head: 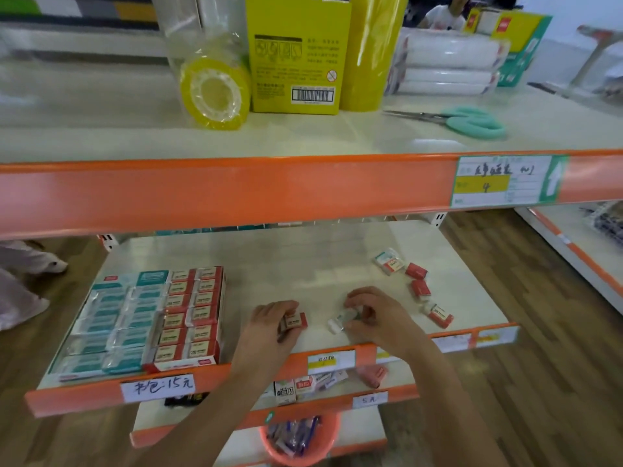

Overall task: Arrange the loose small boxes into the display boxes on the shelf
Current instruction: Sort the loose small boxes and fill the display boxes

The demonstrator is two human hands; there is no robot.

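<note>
Shop interior. Wood-plank floor [505, 264], brown, visible to both sides of the shelving. Cream metal shelf unit [303, 139] in several tiers, each with an orange front rail [236, 193] carrying paper price labels [502, 180]. A second, similar shelf unit [573, 244] at right. Pale wall [566, 45] at far right. Even, diffuse lighting.
</note>
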